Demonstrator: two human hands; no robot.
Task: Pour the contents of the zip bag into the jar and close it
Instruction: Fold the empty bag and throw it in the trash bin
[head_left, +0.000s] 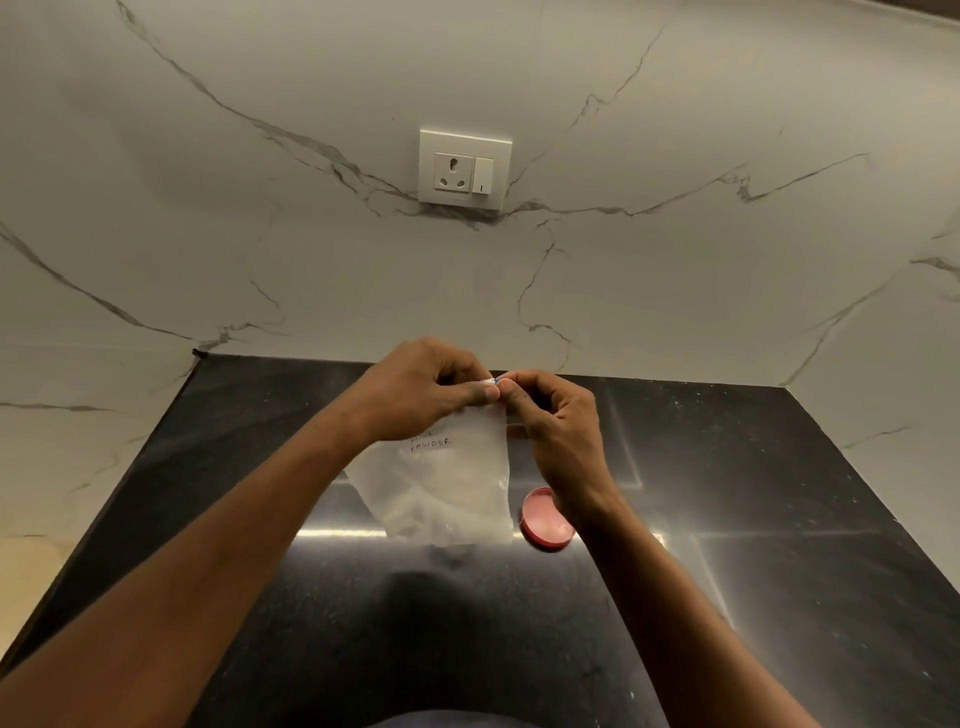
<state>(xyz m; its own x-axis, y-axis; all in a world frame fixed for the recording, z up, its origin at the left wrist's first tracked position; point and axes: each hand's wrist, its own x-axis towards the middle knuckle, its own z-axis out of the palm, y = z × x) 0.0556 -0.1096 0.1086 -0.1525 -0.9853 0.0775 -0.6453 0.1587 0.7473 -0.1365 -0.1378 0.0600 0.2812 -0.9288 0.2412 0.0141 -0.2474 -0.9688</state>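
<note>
A clear zip bag (447, 483) with a handwritten "powder" label hangs upright over the black counter (779, 519), holding white powder. My left hand (421, 387) and my right hand (556, 415) both pinch the bag's top zip edge, fingertips meeting at its upper right corner. A red lid (545, 519) lies flat on the counter just right of the bag, partly behind my right wrist. A small reddish bit shows behind my right hand; the jar itself is hidden.
The counter is glossy black and runs back to a white marble wall. A wall socket with a switch (464, 169) sits above the hands. The counter's left edge runs diagonally along the left side.
</note>
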